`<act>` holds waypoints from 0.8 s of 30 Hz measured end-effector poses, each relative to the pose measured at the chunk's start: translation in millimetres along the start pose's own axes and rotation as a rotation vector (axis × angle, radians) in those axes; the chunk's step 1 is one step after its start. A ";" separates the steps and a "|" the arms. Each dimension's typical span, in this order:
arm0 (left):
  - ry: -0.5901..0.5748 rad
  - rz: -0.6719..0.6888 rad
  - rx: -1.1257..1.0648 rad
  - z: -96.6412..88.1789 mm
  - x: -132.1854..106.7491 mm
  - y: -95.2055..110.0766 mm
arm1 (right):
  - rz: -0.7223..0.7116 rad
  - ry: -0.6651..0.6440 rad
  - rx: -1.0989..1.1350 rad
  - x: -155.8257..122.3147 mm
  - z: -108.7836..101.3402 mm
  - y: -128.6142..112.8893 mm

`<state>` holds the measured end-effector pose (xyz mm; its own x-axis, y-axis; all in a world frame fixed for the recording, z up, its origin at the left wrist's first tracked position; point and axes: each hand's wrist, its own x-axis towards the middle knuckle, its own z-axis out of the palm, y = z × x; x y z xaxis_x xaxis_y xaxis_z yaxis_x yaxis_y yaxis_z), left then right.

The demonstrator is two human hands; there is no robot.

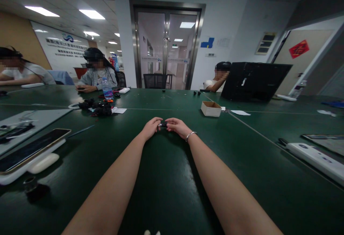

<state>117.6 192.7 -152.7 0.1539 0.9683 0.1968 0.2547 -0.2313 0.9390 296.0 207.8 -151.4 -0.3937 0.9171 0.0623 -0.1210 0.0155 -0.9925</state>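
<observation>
Both my arms stretch forward over the dark green table (166,177). My left hand (151,127) and my right hand (176,126) meet at the table's middle, fingers curled, together pinching a small dark part (162,124) between their fingertips. The part is too small to name. A silver bracelet (191,135) circles my right wrist. A small open cardboard box (211,108) stands just beyond my right hand.
A phone (32,149) on a white stand lies at the left. A pile of black parts (98,108) and a water bottle (107,89) sit at far left. A black laptop (252,81) and a white power strip (317,158) are on the right. Three people sit at the far side.
</observation>
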 end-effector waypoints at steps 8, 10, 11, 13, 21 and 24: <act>-0.011 0.010 -0.003 -0.2 2.9 -5.0 | 0.017 0.014 -0.006 -1.1 1.0 -1.6; -0.006 0.014 0.012 -0.1 3.1 -5.0 | 0.020 0.019 -0.010 -1.5 1.4 -2.2; -0.010 0.008 0.017 -0.1 3.1 -4.8 | 0.019 0.017 -0.011 -1.6 1.6 -2.6; -0.014 -0.007 0.020 -0.1 2.9 -4.1 | 0.018 0.015 -0.008 -1.9 1.8 -3.1; -0.029 -0.004 0.012 0.2 0.2 -1.4 | 0.017 0.028 0.007 -1.9 1.9 -3.5; -0.017 0.015 0.028 0.7 -1.3 1.0 | 0.008 0.038 0.019 -1.3 1.4 -2.5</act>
<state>118.4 191.2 -152.3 0.1737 0.9631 0.2055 0.2788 -0.2482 0.9277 295.5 206.0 -148.8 -0.3603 0.9315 0.0498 -0.1354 0.0006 -0.9908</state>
